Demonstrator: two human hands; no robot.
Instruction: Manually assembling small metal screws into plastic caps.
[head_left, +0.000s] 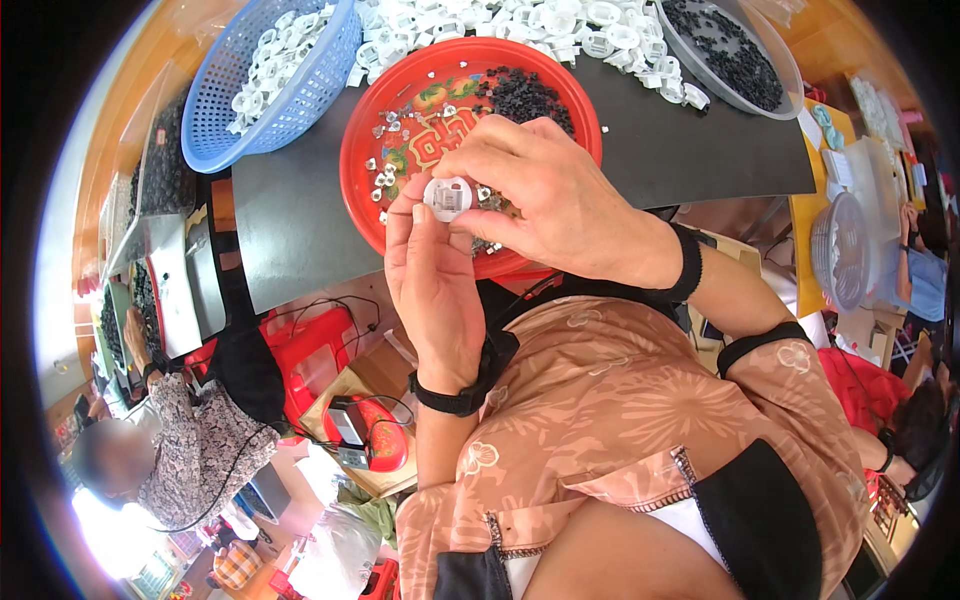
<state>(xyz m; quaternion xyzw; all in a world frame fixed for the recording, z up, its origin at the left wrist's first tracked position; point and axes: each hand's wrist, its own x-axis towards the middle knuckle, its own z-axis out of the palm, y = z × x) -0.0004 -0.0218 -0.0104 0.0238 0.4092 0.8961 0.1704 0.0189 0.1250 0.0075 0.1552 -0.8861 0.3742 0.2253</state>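
Left hand (pixel 432 290) pinching a small round white part (pixel 448 198) from below, over the near rim of the red tray (pixel 365 150) on the dark bench (pixel 290 220); right hand (pixel 545 195) closed on its upper edge, fingers curled; best kept steady, thumbs pressing square; flat face turned up toward the camera; round, so no long axis to tell

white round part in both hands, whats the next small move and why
Probably press the small metal piece home with the right hand. The left hand holds the white round part up by its fingers above the red tray, and the right fingers pinch at its face, where something metallic sits. Loose metal bits and black pieces lie in the tray.
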